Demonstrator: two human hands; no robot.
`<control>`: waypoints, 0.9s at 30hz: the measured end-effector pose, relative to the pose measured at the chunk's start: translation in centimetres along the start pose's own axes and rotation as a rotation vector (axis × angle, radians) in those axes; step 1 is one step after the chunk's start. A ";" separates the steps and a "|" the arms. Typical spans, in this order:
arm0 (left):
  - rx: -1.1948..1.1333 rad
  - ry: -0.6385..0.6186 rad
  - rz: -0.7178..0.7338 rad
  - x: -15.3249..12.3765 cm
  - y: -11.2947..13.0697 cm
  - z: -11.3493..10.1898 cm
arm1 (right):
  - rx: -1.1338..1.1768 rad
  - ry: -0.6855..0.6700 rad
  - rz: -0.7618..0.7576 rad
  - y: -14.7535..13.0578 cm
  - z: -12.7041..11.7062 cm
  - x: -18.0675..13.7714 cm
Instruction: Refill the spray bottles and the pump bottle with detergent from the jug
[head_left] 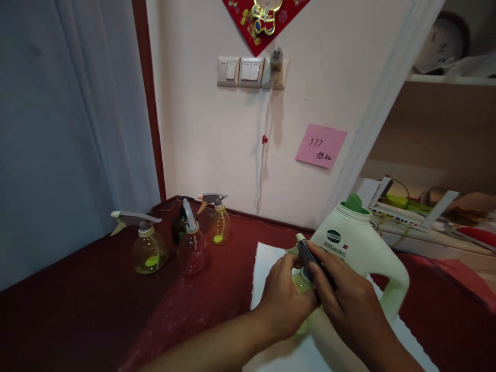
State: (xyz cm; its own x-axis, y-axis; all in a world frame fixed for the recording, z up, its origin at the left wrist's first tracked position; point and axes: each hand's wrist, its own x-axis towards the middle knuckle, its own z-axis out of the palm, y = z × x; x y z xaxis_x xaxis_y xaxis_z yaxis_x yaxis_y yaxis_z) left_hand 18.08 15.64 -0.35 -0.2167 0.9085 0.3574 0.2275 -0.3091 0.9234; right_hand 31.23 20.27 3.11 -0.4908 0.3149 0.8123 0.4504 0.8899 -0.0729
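Note:
A small clear spray bottle [302,281] with a yellowish tint is between my hands, above a white sheet [267,258]. My left hand [282,299] wraps round its body and neck. With the fingers of my right hand [344,294] I grip its dark grey spray head [306,253], which has a pale nozzle pointing up and away. Much of the bottle is hidden behind my hands. Right behind them stands a large pale green jug [349,232] with a handle; its mouth is uncapped and a green scoop-like piece [353,202] sticks out of it.
Several spray bottles stand at the left: a round one [149,253], a pinkish one [192,253], a ribbed one [220,225] and a dark bottle [179,225]. A white cord [265,155] hangs down the wall. Cluttered shelves [426,212] lie to the right.

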 end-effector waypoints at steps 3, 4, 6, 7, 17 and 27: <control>-0.003 0.040 -0.058 0.1 -0.3 0.3 | -0.002 0.012 0.001 0.0 0.1 0.0; 0.000 0.041 -0.054 0.1 -0.5 0.3 | -0.002 0.017 -0.002 0.0 0.1 -0.1; -0.004 0.028 -0.019 0.1 -0.8 0.2 | -0.001 0.027 -0.008 0.1 0.1 -0.2; -0.005 0.007 0.007 0.0 -1.0 0.0 | 0.001 0.025 -0.010 0.1 0.1 -0.2; -0.006 -0.098 0.068 0.0 -0.5 -0.6 | -0.007 0.011 -0.011 0.1 0.0 0.2; -0.010 0.017 -0.016 -0.1 -0.9 0.0 | 0.004 0.011 -0.015 0.0 -0.1 -0.2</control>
State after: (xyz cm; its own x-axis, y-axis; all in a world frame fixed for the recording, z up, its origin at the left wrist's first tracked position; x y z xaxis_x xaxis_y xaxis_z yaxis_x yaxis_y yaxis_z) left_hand 17.94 15.80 -1.21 -0.2367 0.9084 0.3446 0.2144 -0.2971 0.9305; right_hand 31.40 20.16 3.00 -0.4890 0.2981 0.8198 0.4402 0.8957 -0.0631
